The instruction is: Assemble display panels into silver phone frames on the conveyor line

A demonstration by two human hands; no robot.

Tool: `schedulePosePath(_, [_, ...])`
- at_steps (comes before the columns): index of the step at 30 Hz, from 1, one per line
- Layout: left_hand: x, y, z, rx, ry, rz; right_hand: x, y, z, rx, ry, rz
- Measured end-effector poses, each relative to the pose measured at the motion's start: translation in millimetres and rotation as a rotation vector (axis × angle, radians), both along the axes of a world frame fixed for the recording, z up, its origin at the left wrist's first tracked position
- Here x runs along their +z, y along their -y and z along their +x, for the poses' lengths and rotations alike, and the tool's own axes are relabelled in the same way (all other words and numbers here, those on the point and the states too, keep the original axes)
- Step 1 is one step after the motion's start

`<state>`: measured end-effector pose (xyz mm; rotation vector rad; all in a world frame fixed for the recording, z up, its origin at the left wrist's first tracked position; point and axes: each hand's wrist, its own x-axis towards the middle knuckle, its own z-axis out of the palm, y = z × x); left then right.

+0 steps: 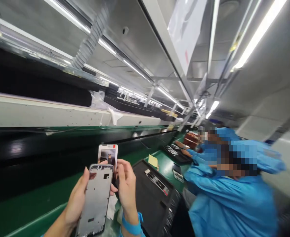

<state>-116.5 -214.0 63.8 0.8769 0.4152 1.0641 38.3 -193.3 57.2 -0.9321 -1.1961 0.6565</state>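
My left hand (76,200) is closed around the edges of a grey phone frame (95,200), which is held upright with its flat inner plate toward me. Small cut-outs and screw points show along its rim. Just behind its top end stands a phone screen panel (108,152) with a white border and a red tab at one corner. My right hand (127,184) pinches this panel by its right edge. The frame hides the panel's lower part, and I cannot tell whether the two touch. A blue band (131,227) circles my right wrist.
A black tray (142,184) on the green bench (166,162) bears another phone part (157,182). Beyond it are a yellow paper (153,161) and a small device (178,172). Co-workers in blue gowns (231,200) sit at the right. A pale shelf edge (48,112) runs along the left.
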Motion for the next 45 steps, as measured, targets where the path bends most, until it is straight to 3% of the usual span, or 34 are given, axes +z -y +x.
schedulePosePath(2, [-10.8,-10,0,0.161,-0.105,0.190,0.4,-2,2,-0.110,0.019,0.094])
schedulePosePath(5, [-26.2,-21,3,0.261,-0.247,0.450,0.7,0,4,-0.081,0.030,0.098])
schedulePosePath(10, [-40.5,-26,7,0.281,-0.479,0.834,-0.4,1,3,-0.109,-0.081,0.062])
schedulePosePath(14, [-39.4,-27,8,0.262,-0.660,1.067,-0.7,-2,5,-0.109,-0.254,0.073])
schedulePosePath(17, [-36.0,-27,10,0.225,-0.731,1.151,1.7,-3,5,-0.108,-0.341,0.087])
schedulePosePath(21, [-32.6,-33,7,0.206,-0.680,1.217,7.0,6,8,-0.183,-0.292,0.143])
schedulePosePath(23, [-31.4,-40,-1,0.285,-0.605,1.201,4.8,14,13,-0.256,-0.187,0.173])
schedulePosePath(25, [-30.4,-47,-13,0.410,-0.526,1.116,-7.6,22,18,-0.228,-0.019,0.146])
schedulePosePath(27, [-29.6,-53,-26,0.529,-0.427,1.002,-34.2,29,18,-0.079,0.217,0.018])
schedulePosePath(30, [-28.6,-56,-37,0.599,-0.282,0.882,-93.4,38,10,0.182,0.560,-0.323])
schedulePosePath(33, [-27.0,-52,-38,0.580,-0.232,0.838,-146.0,42,1,0.225,0.678,-0.479])
schedulePosePath(35, [-25.9,-49,-35,0.568,-0.237,0.836,-164.4,42,0,0.214,0.716,-0.503])
schedulePosePath(45, [-24.6,-49,-30,0.564,-0.267,0.849,-168.8,36,10,0.263,0.744,-0.518])
